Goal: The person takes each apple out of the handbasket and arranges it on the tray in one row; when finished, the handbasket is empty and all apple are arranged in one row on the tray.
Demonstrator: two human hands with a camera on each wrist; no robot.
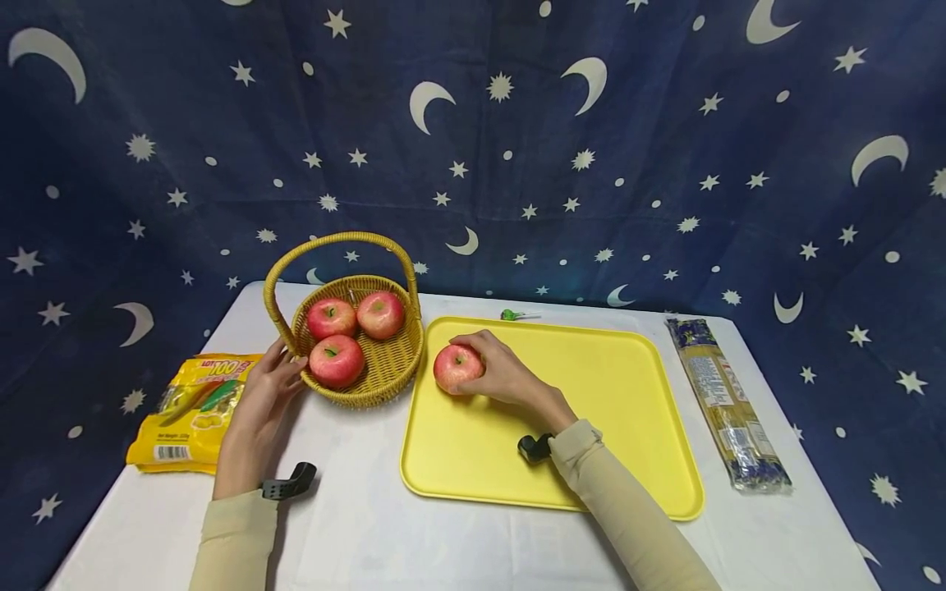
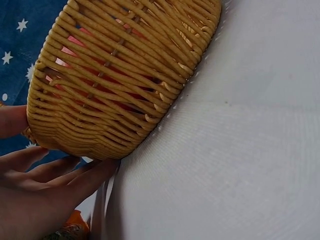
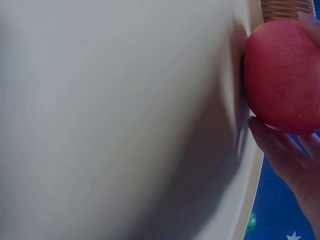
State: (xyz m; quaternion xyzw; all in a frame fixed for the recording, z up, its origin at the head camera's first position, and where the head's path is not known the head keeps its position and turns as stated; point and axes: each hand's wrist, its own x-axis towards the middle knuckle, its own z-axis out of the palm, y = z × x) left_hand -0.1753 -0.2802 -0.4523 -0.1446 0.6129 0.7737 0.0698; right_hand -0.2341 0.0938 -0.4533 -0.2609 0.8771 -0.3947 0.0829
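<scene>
My right hand (image 1: 506,373) grips a red apple (image 1: 452,368) over the left part of a yellow tray (image 1: 584,410). Thumb and fingers sit on opposite sides of this apple (image 3: 282,77), seen close in the right wrist view. A woven basket (image 1: 380,373) with a tall arched handle stands left of the tray, with three more red apples (image 1: 337,361) inside. At the basket's left side, my left hand (image 1: 262,398) holds it, thumb at the rim and fingers along the outer wall. The left wrist view shows those fingers (image 2: 75,180) against the weave.
A yellow snack bag (image 1: 195,414) lies at the left, partly behind the left forearm. Right of the tray lies a long clear pack (image 1: 727,402) with dark ends. A small green-headed lollipop (image 1: 510,314) lies behind the tray. Star-patterned dark blue cloth (image 1: 502,164) hangs behind the white table.
</scene>
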